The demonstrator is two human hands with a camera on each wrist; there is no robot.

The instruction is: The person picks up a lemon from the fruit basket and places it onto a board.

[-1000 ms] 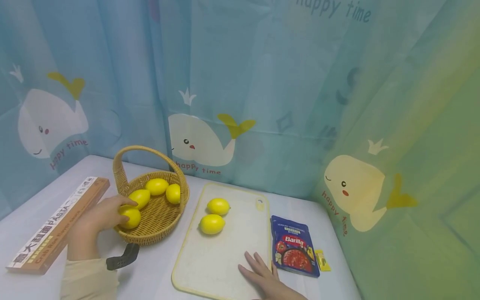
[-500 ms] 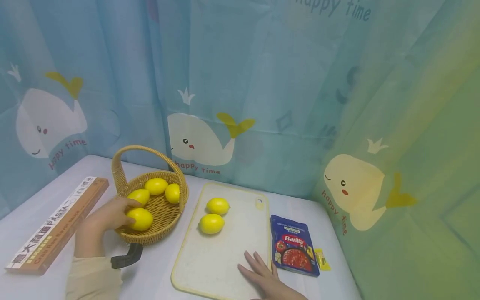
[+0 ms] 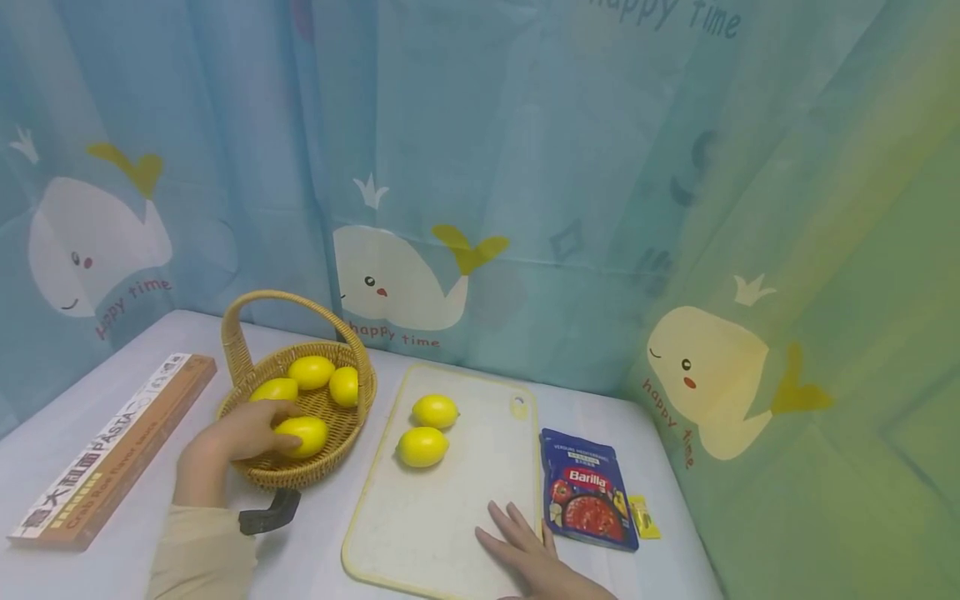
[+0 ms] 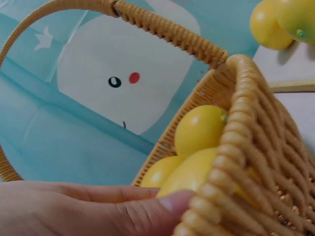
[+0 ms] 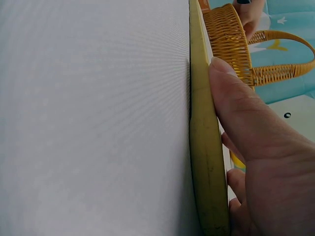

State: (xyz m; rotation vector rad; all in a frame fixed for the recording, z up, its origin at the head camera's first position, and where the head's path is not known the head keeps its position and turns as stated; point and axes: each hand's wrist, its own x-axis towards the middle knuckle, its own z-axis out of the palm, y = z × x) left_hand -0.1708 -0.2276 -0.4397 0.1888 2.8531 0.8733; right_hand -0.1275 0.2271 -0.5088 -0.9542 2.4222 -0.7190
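head view: left hand [image 3: 247,429] grasps the held lemon [image 3: 306,436], thumb on its near side, fingers beyond it, wrist over the basket's near left rim
held lemon: at the left fingertips, over the near part of the basket floor; its long axis runs roughly left to right; whether it touches the weave, i cannot tell
right hand [image 3: 535,560]: fingers spread and straight on the board's near right part, gripping nothing that shows; well apart from the held lemon, so the left is by far the nearer hand
wicker basket [image 3: 296,477]: three other lemons [image 3: 311,372] lie inside, beyond the held one, to the left, centre and right
key relation, as judged: the cutting board [image 3: 435,533] lies right of the held lemon, with the basket's right rim between them
board lemons [image 3: 422,447]: two, side by side on the board's left half, almost straight right of the held lemon
outer things: pasta box [image 3: 116,454] left of the basket; blue pouch [image 3: 585,467] just right of the board, yellow sachet [image 3: 645,517] beside it
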